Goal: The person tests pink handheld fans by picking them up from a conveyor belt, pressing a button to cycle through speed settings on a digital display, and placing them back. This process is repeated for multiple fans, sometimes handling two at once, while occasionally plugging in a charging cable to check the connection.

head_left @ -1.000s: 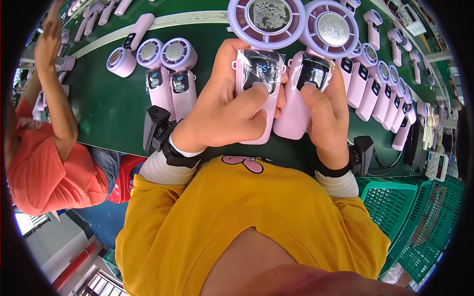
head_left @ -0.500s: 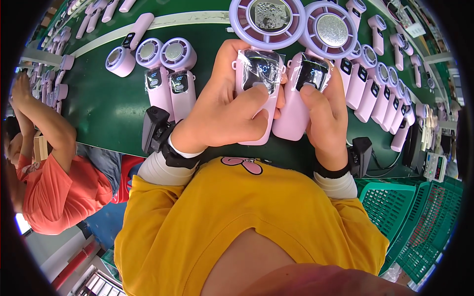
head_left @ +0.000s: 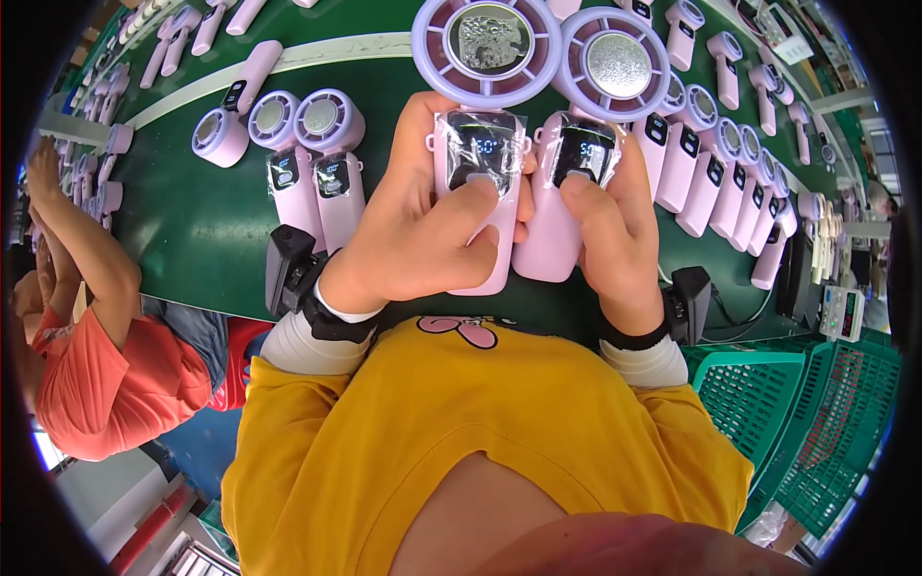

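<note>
Two pink handheld fans are held up side by side over the green table. My left hand is closed round the left handheld fan, its thumb pressed on the handle just under the lit display. Clear film wraps that display. My right hand grips the right handheld fan, thumb resting below its lit display as well. Both fan heads point up, each with a purple ring and a silvery round plate in the middle. Some fingers of both hands are hidden behind the handles.
Two pink fans with lit displays lie left of my hands, another fan beyond them. A row of several fans lies at the right. Green plastic baskets stand at lower right. A person in an orange shirt works at left.
The displays on both held fans have changed and now show different lit readings. In the picture, both hands and fans sit slightly further left and lower, as does the whole scene.
</note>
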`<action>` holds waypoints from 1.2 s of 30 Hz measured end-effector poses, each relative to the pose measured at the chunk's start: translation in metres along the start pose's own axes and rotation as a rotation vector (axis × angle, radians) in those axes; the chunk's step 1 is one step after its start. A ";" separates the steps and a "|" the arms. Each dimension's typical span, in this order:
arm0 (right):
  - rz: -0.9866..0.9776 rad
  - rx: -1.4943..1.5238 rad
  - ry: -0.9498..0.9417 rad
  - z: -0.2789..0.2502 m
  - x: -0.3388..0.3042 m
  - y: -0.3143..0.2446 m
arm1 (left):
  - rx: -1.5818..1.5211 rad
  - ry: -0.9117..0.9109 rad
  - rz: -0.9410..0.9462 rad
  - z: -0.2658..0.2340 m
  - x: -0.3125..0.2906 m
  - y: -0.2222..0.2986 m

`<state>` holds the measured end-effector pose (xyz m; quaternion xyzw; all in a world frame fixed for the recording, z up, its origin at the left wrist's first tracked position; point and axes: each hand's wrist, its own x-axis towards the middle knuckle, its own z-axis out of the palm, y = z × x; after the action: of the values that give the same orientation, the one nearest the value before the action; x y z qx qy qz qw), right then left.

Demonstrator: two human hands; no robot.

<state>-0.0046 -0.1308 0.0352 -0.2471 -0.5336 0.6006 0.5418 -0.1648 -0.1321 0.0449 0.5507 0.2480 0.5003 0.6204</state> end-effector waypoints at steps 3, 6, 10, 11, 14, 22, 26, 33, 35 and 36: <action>0.035 0.026 0.033 0.001 -0.001 0.000 | 0.000 -0.020 0.020 0.000 -0.001 0.001; 0.045 0.019 0.048 0.001 -0.001 0.001 | 0.089 -0.038 0.041 -0.001 -0.001 0.001; 0.025 -0.017 0.039 -0.001 -0.001 -0.001 | 0.148 -0.055 0.062 -0.001 0.000 0.003; 0.022 -0.012 0.027 -0.001 -0.001 -0.002 | 0.154 -0.060 0.067 -0.001 0.000 0.003; 0.025 0.009 0.016 0.002 -0.001 -0.003 | 0.092 -0.022 0.020 0.001 -0.001 0.005; 0.046 0.003 0.030 -0.002 -0.002 0.002 | 0.020 0.006 -0.020 0.001 -0.001 0.004; 0.041 -0.065 0.057 0.000 -0.003 0.001 | 0.181 -0.062 0.049 -0.002 0.001 0.007; 0.051 -0.030 0.037 0.007 -0.002 -0.001 | -0.023 0.020 0.009 -0.002 -0.006 0.009; 0.138 0.017 0.035 0.007 0.000 -0.001 | -0.276 0.114 -0.028 -0.003 -0.012 0.013; 0.187 0.043 0.030 0.007 0.000 -0.001 | -0.271 0.128 -0.022 -0.005 -0.018 0.016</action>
<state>-0.0103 -0.1332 0.0385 -0.2930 -0.4871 0.6560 0.4964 -0.1817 -0.1472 0.0540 0.4261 0.2234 0.5565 0.6773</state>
